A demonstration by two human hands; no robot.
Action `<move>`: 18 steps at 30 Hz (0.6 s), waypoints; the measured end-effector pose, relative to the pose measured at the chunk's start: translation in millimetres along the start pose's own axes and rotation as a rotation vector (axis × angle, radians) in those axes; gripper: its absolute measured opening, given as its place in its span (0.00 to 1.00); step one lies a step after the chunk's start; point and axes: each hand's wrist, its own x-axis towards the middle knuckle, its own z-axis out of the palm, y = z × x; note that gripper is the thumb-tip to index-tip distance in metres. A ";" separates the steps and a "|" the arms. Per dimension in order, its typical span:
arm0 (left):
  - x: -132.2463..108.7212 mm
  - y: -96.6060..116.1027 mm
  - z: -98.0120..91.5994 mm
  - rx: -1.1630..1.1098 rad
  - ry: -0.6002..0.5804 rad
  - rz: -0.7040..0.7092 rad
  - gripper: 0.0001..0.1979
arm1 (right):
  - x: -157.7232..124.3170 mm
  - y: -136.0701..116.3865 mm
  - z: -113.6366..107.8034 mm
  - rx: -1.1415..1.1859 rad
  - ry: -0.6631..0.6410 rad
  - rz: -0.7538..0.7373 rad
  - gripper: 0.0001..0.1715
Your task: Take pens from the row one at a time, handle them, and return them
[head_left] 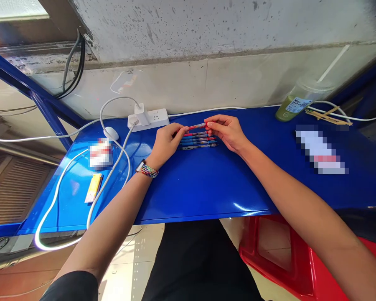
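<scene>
I see the left hand (pixel 169 140) and right hand (pixel 226 131) pinching a red pen (pixel 197 126) by both ends, beyond a row of pens (pixel 202 141) that a careless brush could skew across the blue table (pixel 207 179).

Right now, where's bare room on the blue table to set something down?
Between the row of pens, forearms and table's front edge; also between the right hand, cup and blurred white item. Crowded: left end, with cables, power strip, yellow box.

Label (pixel 297 105) on cup (pixel 304 92) shows "90", other txt too sm. to read.
</scene>
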 end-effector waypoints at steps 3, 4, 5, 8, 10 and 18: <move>0.2 -1.4 2.1 -0.074 0.052 -0.015 0.11 | 0.1 0.1 1.1 -0.002 0.036 0.008 0.22; 0.1 -1.9 2.6 -0.105 0.066 -0.014 0.12 | 0.3 0.1 1.1 0.003 0.047 0.010 0.22; 0.0 -2.3 3.0 -0.128 0.069 -0.017 0.13 | 0.4 0.0 1.0 0.007 0.055 0.010 0.22; -0.3 -2.9 3.5 -0.141 0.065 -0.084 0.23 | 0.5 -0.2 0.4 -0.001 0.048 0.008 0.23; -0.2 -2.5 3.5 -0.153 0.097 -0.134 0.29 | 0.4 0.0 0.4 -0.008 0.033 0.002 0.22; 0.4 -3.1 2.5 -0.161 0.095 -0.111 0.25 | 0.8 1.5 0.9 0.044 0.069 0.006 0.20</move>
